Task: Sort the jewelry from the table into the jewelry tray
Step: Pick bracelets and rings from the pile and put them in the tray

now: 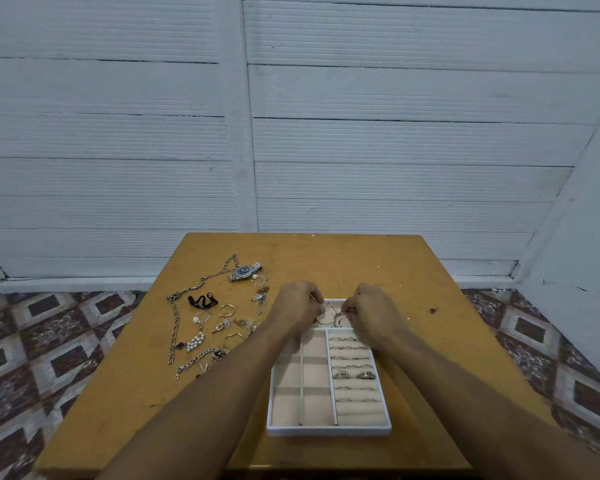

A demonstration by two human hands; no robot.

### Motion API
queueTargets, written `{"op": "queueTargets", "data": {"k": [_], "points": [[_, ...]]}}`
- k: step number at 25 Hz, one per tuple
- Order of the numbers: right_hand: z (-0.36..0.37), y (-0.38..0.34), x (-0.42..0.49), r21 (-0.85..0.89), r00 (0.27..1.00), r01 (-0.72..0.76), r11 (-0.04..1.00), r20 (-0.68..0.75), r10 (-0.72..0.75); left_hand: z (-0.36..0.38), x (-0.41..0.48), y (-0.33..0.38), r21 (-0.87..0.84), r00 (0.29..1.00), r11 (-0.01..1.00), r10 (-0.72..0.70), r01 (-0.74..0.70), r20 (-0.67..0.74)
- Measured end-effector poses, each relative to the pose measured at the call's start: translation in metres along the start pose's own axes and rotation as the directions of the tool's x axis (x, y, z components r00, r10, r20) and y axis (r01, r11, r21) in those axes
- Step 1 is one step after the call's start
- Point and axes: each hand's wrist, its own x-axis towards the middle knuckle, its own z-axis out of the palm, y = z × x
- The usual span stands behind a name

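Note:
A white jewelry tray (328,430) with beige compartments lies on the table in front of me. Several rings (353,374) sit in its ring rolls on the right side. My left hand (297,303) and my right hand (373,308) hover over the tray's far compartment, fingers curled. Between them are thin bangles (329,317); my right hand pinches one, and my left hand pinches the edge of another. Loose jewelry lies left of the tray: a silver watch (245,271), a long chain necklace (175,320), a pearl piece (195,341), a gold ring-shaped bangle (227,310) and a chain bracelet (201,360).
The tan wooden table (413,278) stands against a white panelled wall. A black band (201,301) lies among the jewelry. A small dark speck (432,310) sits right of the tray. Patterned floor tiles surround the table.

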Motion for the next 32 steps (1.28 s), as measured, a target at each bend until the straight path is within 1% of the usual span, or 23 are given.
{"op": "queueTargets", "data": {"k": [4, 9, 11, 15, 21, 25, 32], "points": [[-0.003, 0.002, -0.003, 0.081, 1.000, -0.001, 0.997, 0.010, 0.000, 0.009, 0.003, 0.004, -0.068, 1.000, 0.998, -0.014, 0.014, 0.003], [-0.010, 0.008, -0.012, 0.145, 0.999, -0.034, 0.989, -0.038, 0.039, 0.022, 0.004, 0.010, -0.041, 0.999, 0.999, -0.028, 0.028, 0.016], [-0.014, 0.010, -0.017, 0.145, 0.998, -0.036, 0.989, -0.054, 0.044, 0.026, 0.002, 0.015, -0.021, 0.999, 0.999, -0.035, 0.035, -0.003], [-0.019, 0.017, -0.025, 0.162, 0.996, -0.056, 0.985, -0.061, 0.067, 0.034, 0.003, 0.020, -0.044, 0.998, 0.997, -0.060, 0.059, -0.014], [-0.021, 0.021, -0.032, 0.173, 0.994, -0.081, 0.982, -0.056, 0.092, 0.040, 0.003, 0.023, -0.024, 1.000, 0.999, -0.025, 0.025, -0.002], [-0.022, 0.022, -0.035, 0.170, 0.994, -0.068, 0.983, -0.073, 0.081, 0.042, 0.001, 0.023, -0.014, 0.999, 0.999, -0.041, 0.040, -0.030], [-0.018, 0.023, -0.034, 0.166, 0.995, -0.074, 0.983, -0.057, 0.085, 0.040, 0.002, 0.022, 0.009, 0.999, 1.000, -0.017, 0.018, -0.051]]}}
